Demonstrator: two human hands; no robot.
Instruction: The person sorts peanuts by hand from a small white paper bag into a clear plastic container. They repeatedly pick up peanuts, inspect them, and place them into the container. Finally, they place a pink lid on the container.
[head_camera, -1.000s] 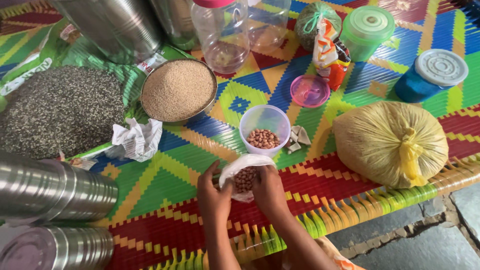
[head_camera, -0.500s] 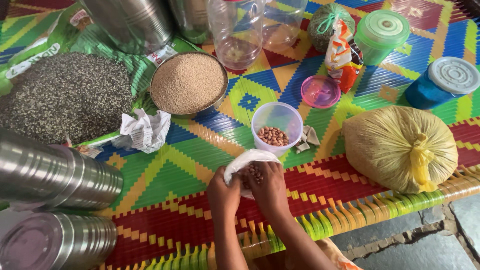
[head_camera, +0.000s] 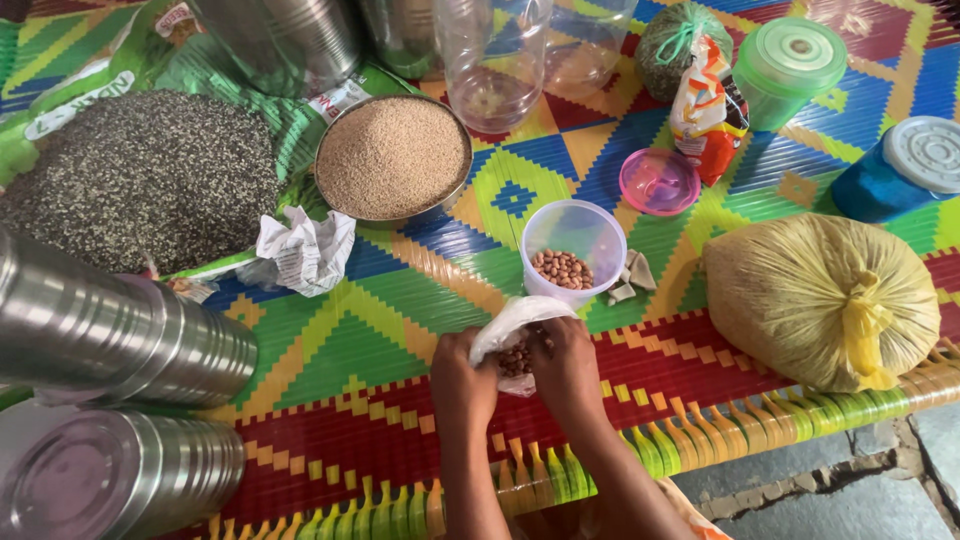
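Note:
My left hand (head_camera: 462, 378) and my right hand (head_camera: 566, 366) both grip a small clear plastic bag of peanuts (head_camera: 514, 338) just above the colourful woven mat (head_camera: 340, 330). The bag's open mouth points toward a clear plastic cup (head_camera: 573, 250) that stands right behind it with a shallow layer of peanuts in its bottom. The cup's pink lid (head_camera: 659, 181) lies further back on the mat.
A knotted yellow bag (head_camera: 822, 298) lies to the right. Behind are a steel bowl of fine grain (head_camera: 392, 157), a heap of dark seeds on a green sack (head_camera: 140, 180), crumpled paper (head_camera: 305, 250), clear jars, green and blue lidded containers. Steel canisters (head_camera: 110, 330) lie at left.
The view has shifted slightly. My hands with the bag stay just in front of the cup, with the bag more gathered between my fingers now.

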